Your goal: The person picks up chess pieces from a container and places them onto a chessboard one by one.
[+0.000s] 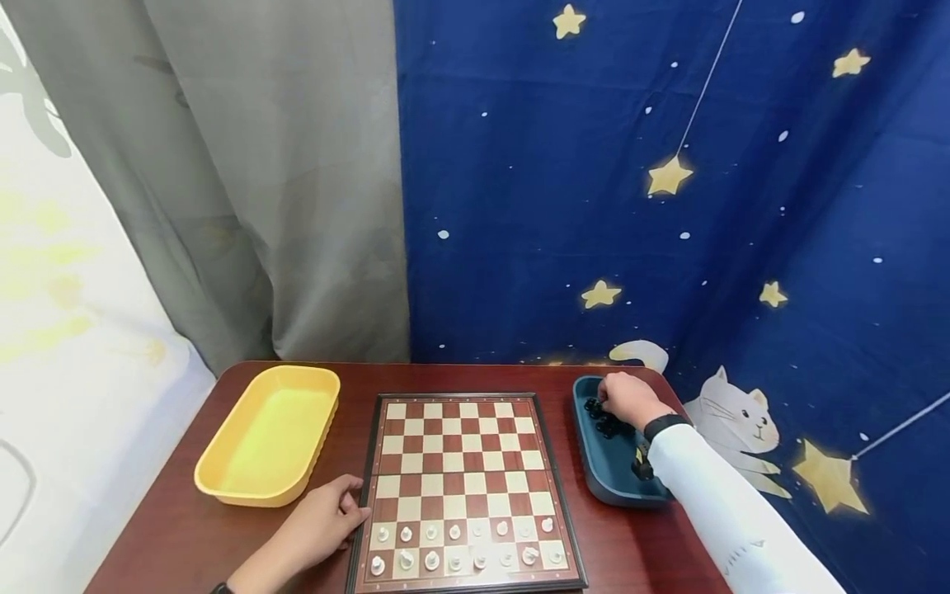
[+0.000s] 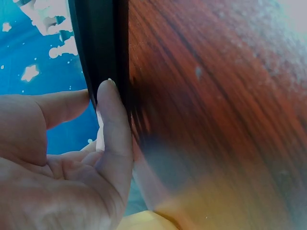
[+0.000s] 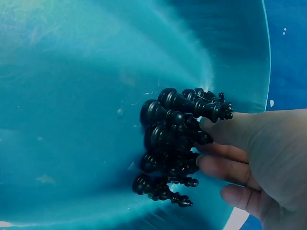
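Inside the blue tray (image 3: 72,96), the right hand (image 3: 259,158) curls around small, light, slippery black chess pieces (image 3: 175,143), best pinched singly by the stem; the left hand (image 1: 319,524) rests loosely open against the chessboard (image 1: 463,462) edge.

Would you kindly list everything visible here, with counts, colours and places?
Chessboard: one, red-brown and cream squares, dark frame, centre of table.
White chess pieces: about sixteen, on the two rows of the board nearest the person.
Black chess pieces: a heap, exact count unclear, lying in the blue tray.
Blue tray: one, teal-blue, right of the board.
Yellow tray: one, left of the board.
Table: one, dark red-brown wood.
Curtains: one grey, one blue with stars and a cat, behind the table.
Left hand: fingers against the board's left edge.
Right hand: in the blue tray, fingers on the black pieces; white sleeve.
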### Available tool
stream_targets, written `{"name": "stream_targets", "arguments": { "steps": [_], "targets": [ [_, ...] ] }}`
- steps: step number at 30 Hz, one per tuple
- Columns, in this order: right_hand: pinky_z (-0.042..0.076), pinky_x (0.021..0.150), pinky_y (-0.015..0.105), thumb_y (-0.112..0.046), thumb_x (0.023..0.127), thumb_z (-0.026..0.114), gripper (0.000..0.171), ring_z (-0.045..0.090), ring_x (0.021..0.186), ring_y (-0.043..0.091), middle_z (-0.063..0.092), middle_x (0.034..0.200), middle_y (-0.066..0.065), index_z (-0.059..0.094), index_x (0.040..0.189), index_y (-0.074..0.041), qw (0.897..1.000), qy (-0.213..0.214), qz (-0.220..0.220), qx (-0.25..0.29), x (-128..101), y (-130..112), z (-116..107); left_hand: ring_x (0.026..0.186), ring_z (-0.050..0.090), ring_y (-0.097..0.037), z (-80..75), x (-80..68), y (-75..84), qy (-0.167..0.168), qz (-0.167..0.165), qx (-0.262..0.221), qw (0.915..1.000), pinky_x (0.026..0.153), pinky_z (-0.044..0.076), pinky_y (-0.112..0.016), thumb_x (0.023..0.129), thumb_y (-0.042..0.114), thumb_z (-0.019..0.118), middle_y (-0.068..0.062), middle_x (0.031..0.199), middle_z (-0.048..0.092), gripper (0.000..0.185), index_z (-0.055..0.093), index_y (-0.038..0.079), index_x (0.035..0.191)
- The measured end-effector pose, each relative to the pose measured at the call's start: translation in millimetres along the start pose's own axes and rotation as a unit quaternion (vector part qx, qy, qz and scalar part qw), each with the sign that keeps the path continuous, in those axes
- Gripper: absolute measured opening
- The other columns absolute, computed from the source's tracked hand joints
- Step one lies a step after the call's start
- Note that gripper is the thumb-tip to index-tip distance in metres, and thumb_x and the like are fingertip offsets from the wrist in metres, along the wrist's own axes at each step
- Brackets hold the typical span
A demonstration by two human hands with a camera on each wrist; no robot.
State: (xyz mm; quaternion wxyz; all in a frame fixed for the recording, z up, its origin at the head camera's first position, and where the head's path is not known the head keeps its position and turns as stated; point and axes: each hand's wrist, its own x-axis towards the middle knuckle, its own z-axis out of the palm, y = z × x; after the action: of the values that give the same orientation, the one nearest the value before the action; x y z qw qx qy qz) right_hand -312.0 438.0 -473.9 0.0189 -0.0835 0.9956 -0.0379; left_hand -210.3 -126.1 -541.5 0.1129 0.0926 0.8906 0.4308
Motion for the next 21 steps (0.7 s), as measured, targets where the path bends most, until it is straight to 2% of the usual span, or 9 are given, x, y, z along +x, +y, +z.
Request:
{"name": "stream_targets", "arguments": {
  "steps": [7,13,17,21],
  "targets": [
    [0.052,0.065,0.042,0.000,0.093,0.079,0.006,0.056,0.067,0.019,0.066,0.079,0.001,0.077,0.089,-0.004,0.999,0.040,-0.028,-0.015,-4.1,0.9,-19.4,0.067,0.059,-0.013,-1.6,2.2,-2.6,0.015,0.011,0.033,0.9993,0.060,0.048,-0.029,0.099,0.017,0.085,0.002,0.081,0.061,0.041,0.069,-0.003,0.132],
    [0.058,0.069,0.049,-0.001,0.095,0.079,0.002,0.066,0.072,0.022,0.074,0.086,0.007,0.079,0.096,-0.001,0.995,0.090,-0.038,-0.017,-8.9,-5.4,-51.8,0.064,0.060,-0.013,-1.6,6.7,-1.6,0.008,0.030,0.029,0.9991,0.058,0.048,-0.029,0.099,0.017,0.084,0.003,0.081,0.062,0.042,0.068,-0.004,0.133],
    [0.060,0.075,0.051,-0.004,0.101,0.076,0.007,0.070,0.082,0.027,0.078,0.098,0.014,0.081,0.105,-0.001,0.995,0.094,-0.042,0.004,2.3,-35.9,-68.5,0.061,0.062,-0.013,-2.9,7.6,-2.7,0.003,0.035,0.022,0.9992,0.057,0.049,-0.030,0.101,0.017,0.083,0.003,0.081,0.063,0.043,0.066,-0.004,0.134],
    [0.059,0.081,0.052,-0.007,0.103,0.076,0.011,0.072,0.090,0.028,0.079,0.108,0.014,0.082,0.112,-0.004,0.995,0.076,-0.058,0.019,22.6,-84.2,-67.4,0.061,0.063,-0.014,-3.7,5.4,-5.8,0.001,0.019,0.019,0.9996,0.057,0.050,-0.030,0.101,0.016,0.082,0.002,0.081,0.064,0.043,0.066,-0.004,0.135]
  ]
}}
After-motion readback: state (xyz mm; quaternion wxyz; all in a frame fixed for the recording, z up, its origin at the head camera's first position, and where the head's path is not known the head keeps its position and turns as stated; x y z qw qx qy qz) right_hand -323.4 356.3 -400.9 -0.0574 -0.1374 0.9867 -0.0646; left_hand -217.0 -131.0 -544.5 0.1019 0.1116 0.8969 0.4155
